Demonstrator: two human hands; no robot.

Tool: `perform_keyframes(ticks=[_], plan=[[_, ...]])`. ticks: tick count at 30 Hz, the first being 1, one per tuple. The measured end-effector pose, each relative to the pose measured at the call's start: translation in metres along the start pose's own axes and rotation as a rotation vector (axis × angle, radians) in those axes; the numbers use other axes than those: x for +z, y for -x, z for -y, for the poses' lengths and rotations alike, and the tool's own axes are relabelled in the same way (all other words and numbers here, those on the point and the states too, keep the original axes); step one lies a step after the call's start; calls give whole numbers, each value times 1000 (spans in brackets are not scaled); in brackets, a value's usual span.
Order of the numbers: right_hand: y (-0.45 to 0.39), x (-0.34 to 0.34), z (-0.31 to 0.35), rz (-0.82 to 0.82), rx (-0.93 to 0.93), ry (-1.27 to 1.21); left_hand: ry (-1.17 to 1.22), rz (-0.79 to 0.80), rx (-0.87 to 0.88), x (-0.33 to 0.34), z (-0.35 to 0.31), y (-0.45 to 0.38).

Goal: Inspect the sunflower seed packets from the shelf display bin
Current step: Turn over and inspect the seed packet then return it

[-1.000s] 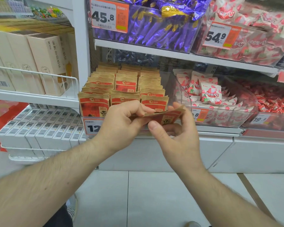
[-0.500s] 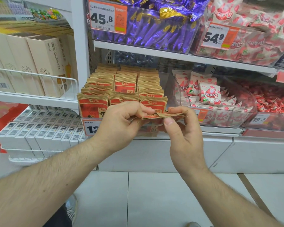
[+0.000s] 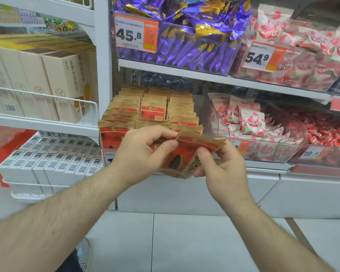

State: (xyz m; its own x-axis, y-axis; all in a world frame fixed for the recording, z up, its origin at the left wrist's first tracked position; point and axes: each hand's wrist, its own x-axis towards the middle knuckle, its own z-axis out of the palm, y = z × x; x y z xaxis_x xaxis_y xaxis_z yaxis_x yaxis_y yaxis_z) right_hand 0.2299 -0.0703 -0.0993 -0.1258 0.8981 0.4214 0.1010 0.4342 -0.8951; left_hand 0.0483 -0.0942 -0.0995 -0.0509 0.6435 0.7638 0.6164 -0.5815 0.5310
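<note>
Far left of frame: cream cartons (image 3: 63, 85) stand behind a white wire rail (image 3: 47, 97); below them, rows of white barcoded boxes (image 3: 53, 160).

Left of centre: the left hand (image 3: 139, 156) has its fingers curled over the top left edge of a red-and-tan sunflower seed packet (image 3: 186, 156), thumb pressed on its face, so it grips the packet.

Centre: the packet is held in front of the lower shelf, printed face tilted toward the camera, a dark seed graphic visible. Whether a second packet lies behind it cannot be told. Just behind, the display bin's stock of matching packets (image 3: 153, 108) stands upright in three rows.

Right of centre: the right hand (image 3: 222, 169) pinches the packet's right and lower edge, thumb on the front, fingers behind.

Upper centre: purple foil sweets (image 3: 194, 42) with a price tag (image 3: 135, 32) reading 45.8.

Right: a clear bin (image 3: 294, 138) of pink-and-white sachets (image 3: 251, 122); far right, small red sweets (image 3: 326, 134).
</note>
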Motion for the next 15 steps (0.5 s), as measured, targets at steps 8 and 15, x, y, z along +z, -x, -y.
perform_keyframes(ticks=[8, 15], plan=[[-60, 1, 44, -214, 212, -485, -548, 49, -140, -32, 24, -27], [-114, 32, 68, -177, 166, -416, -807, 313, -337, -20, 30, -36]])
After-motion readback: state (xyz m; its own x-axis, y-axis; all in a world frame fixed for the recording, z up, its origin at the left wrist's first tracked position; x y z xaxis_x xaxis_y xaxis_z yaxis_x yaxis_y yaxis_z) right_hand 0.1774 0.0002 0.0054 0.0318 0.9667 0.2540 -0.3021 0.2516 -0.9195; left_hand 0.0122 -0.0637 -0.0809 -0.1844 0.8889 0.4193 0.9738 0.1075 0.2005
